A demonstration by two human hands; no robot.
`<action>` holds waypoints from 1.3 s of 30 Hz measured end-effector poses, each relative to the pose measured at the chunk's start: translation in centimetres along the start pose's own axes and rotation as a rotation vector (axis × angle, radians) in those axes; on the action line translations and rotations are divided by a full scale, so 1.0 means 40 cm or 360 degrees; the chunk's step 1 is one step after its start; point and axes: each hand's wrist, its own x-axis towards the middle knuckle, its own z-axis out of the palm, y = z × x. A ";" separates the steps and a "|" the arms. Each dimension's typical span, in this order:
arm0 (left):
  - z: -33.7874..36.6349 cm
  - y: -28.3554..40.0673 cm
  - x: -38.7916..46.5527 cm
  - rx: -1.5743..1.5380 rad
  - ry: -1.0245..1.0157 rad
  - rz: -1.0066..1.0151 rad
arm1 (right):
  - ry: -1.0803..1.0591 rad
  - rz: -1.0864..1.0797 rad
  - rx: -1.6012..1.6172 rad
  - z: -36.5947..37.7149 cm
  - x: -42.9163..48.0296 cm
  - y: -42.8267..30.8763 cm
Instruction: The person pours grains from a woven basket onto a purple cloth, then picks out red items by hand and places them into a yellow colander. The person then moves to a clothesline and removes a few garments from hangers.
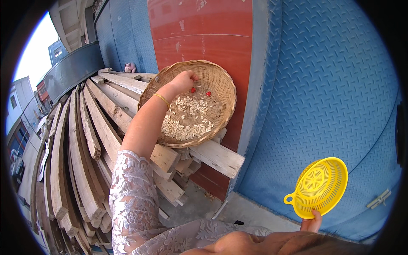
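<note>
My left hand (pixel 184 82) hangs over a round woven wicker basket (pixel 228 98), its fingers curled. Whether it pinches anything is too small to tell. Pale seeds (pixel 188 129), probably pumpkin seeds, lie scattered across the basket's bottom and bunch up near its lower rim. Two small red pieces (pixel 208 93) sit above the seeds, close to that hand. Off to the right, my right hand (pixel 311 222) grips the lower rim of a yellow plastic colander (pixel 322 188), which is tilted and shows nothing inside. A ring handle sticks out on the colander's left side.
The basket rests on a stack of long timber beams (pixel 86 178) with jutting ends. Behind it stand a red panel (pixel 204 38) and a blue diamond-plate metal door (pixel 322 79). A grey metal tub (pixel 75 70) sits at the pile's far end.
</note>
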 end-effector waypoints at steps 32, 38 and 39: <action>0.033 0.104 0.023 0.0580 -0.0198 0.0366 | 0.0042 0.0025 0.0016 0.004 0.005 -0.005; -0.012 0.119 0.004 0.0578 -0.0068 0.0348 | 0.0000 0.0029 0.0014 0.004 0.006 -0.009; -0.027 0.120 0.000 0.0555 -0.0048 0.0342 | -0.0021 0.0044 0.0012 0.006 0.009 -0.010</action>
